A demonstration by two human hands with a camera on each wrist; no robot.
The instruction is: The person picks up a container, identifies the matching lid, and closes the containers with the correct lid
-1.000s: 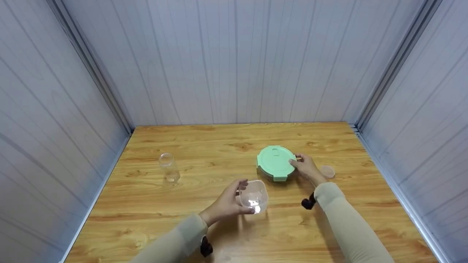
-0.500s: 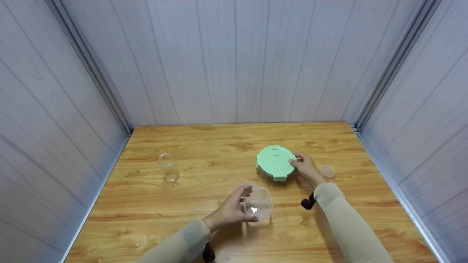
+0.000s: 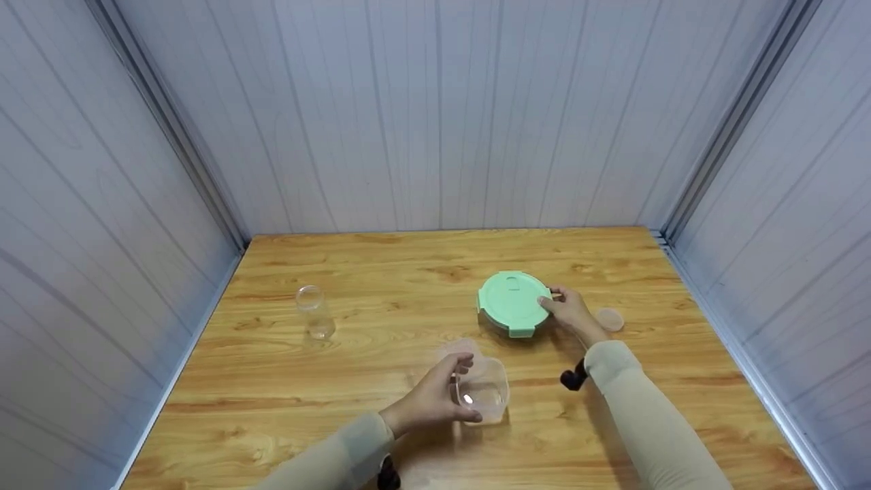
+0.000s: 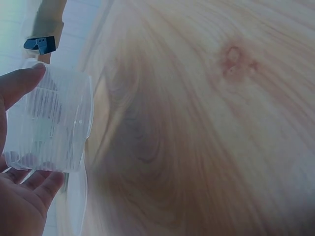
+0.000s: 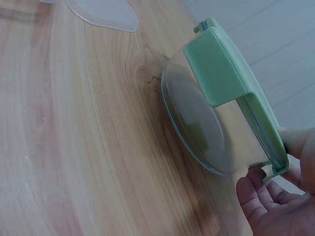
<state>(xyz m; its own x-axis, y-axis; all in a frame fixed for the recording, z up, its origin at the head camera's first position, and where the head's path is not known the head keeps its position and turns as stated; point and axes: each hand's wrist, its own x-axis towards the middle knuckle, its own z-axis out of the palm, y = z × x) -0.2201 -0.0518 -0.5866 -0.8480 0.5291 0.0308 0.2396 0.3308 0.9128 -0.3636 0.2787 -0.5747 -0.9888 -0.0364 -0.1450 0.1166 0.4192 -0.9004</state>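
Observation:
My left hand (image 3: 432, 400) holds a clear square plastic container (image 3: 484, 393) between thumb and fingers. The left wrist view shows its ribbed wall (image 4: 54, 118) from the side, just above the tabletop. A flat translucent lid (image 3: 461, 348) lies on the table right behind it, partly covered by the hand and the container. To the right, a round glass food container with a green clip lid (image 3: 512, 298) stands upright. My right hand (image 3: 570, 314) grips its right edge, thumb on top of the lid. The right wrist view has its fingers (image 5: 253, 194) under the lid's rim.
A clear glass jar (image 3: 315, 314) stands on the left of the wooden table (image 3: 272, 422). Just right of my right hand lies a small round translucent disc (image 3: 610, 319). Panelled walls (image 3: 435, 122) enclose the table's back and sides.
The left hand has brought the square container toward me and slightly right. The flat lid behind it now shows more. My right hand and the green-lidded container have stayed put.

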